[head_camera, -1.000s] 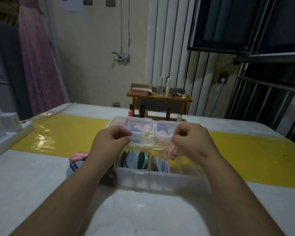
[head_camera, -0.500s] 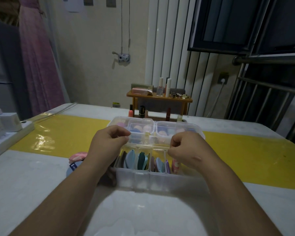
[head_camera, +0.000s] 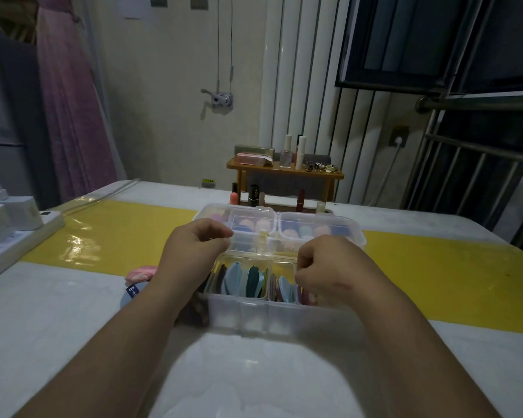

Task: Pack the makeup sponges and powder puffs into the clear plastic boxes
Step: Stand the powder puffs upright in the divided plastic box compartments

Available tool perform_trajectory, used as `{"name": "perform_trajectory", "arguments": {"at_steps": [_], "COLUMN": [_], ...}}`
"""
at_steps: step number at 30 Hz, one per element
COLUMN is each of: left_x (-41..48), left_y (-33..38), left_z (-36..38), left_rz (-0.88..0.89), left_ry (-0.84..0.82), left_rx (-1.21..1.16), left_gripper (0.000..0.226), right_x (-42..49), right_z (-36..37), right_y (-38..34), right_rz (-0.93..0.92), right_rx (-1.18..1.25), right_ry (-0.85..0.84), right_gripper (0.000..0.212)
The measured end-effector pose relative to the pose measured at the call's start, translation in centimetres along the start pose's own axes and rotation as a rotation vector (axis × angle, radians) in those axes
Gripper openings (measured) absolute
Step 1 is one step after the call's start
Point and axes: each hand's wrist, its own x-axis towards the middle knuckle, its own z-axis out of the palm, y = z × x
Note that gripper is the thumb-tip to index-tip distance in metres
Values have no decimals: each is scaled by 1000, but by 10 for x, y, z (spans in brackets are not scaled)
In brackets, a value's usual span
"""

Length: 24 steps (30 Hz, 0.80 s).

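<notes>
Lowered a bit: right hand (head_camera: 326, 267), pink puff (head_camera: 310, 298) pinched, best slotted upright in clear box (head_camera: 254, 315); left hand (head_camera: 194, 251) curled, grip unclear.

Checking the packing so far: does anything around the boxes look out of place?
Yes. A pink puff and a blue puff lie loose on the table left of the open clear box, partly hidden by the left forearm, not yet packed.

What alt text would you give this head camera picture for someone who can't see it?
A person's right hand holds a pink puff in an open clear box of upright puffs; the left hand curls beside a closed box behind.
</notes>
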Motion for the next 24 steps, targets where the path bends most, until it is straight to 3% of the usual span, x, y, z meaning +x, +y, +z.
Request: {"name": "perform_trajectory", "arguments": {"at_steps": [9,15,24], "left_x": [0,4,21], "left_y": [3,1,-17], "left_z": [-3,-6,-29], "left_rz": [-13,-30,-159], "left_ry": [40,53,37], "left_rx": [-2,-3,276], "left_gripper": [16,20,28], "right_x": [2,6,4], "right_z": [0,1,3], "right_y": [4,10,3], "right_rz": [16,33,44], "right_rx": [99,109,1], "right_ry": [-83,-35,2], "right_gripper": [14,7,17]}}
